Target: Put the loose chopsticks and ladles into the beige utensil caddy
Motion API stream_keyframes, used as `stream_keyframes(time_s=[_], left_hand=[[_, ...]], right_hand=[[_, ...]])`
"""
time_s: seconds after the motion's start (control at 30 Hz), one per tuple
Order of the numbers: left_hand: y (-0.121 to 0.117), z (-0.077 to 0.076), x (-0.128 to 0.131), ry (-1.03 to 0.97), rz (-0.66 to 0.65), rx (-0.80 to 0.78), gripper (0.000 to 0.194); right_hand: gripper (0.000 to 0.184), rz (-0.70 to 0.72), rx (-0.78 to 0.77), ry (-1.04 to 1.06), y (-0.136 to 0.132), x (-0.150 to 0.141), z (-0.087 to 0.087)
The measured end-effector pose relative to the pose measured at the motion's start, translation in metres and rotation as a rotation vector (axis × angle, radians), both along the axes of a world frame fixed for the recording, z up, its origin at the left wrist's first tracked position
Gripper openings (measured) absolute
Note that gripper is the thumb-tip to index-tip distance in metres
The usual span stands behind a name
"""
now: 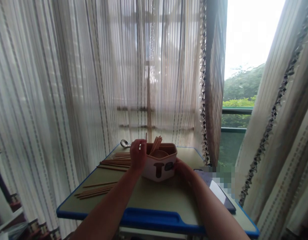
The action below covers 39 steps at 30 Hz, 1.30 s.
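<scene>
A white utensil box (150, 169) with a brown inner rim and a dark T-shaped mark stands near the table's middle. Pale chopsticks (157, 142) lean bundled inside it, beside a round brown bowl-like piece (159, 154). At the box's left rim, my left hand (138, 154) is closed, with a thin upright stick, apparently a chopstick (146, 136), rising from its fingers. My right hand (179, 163) grips the right side of the box; its fingers are partly hidden. Several brown chopsticks (115, 162) lie left of my left hand, and another group (96, 191) lies nearer the front.
A slotted metal ladle (124, 143) rests at the table's back left. On the right lies a dark tablet (220, 193) with a shiny screen. The pale table (149, 196) has a raised blue edge. Sheer striped curtains (94, 83) hang close behind it.
</scene>
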<state>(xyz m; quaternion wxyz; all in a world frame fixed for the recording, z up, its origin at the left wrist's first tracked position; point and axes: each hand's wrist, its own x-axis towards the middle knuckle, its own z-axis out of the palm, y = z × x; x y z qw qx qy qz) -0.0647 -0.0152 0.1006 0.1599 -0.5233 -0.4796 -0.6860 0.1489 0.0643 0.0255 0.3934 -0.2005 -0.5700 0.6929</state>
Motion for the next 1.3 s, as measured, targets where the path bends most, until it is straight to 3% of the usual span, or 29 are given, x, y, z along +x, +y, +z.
stream_keyframes(time_s=[0.1,0.3,0.77,0.97,1.03,1.17,1.3], left_hand=[[-0.002,-0.016,0.004,0.019,-0.030,0.021,0.032],[-0.012,-0.044,0.019,0.320,0.056,-0.007,0.024],[-0.019,-0.047,0.019,0.350,0.174,-0.093,0.035],[-0.038,-0.033,-0.006,0.370,0.394,0.011,0.055],[-0.050,-0.034,-0.024,0.364,0.424,-0.085,0.046],[-0.076,-0.054,-0.055,0.433,0.363,-0.478,0.023],[-0.087,-0.072,-0.057,0.360,0.395,-0.799,0.017]], right_hand=[[0.044,-0.007,0.012,-0.016,-0.002,0.000,0.003],[0.048,0.010,0.017,-0.042,-0.002,0.001,0.002],[0.048,-0.006,-0.011,-0.053,-0.007,0.002,0.004],[0.053,0.024,-0.028,-0.056,-0.003,0.003,0.004],[0.056,0.033,-0.023,-0.050,0.000,0.002,0.002],[0.058,0.039,-0.020,-0.058,0.004,0.003,-0.002],[0.053,0.026,-0.013,-0.108,0.007,0.004,-0.005]])
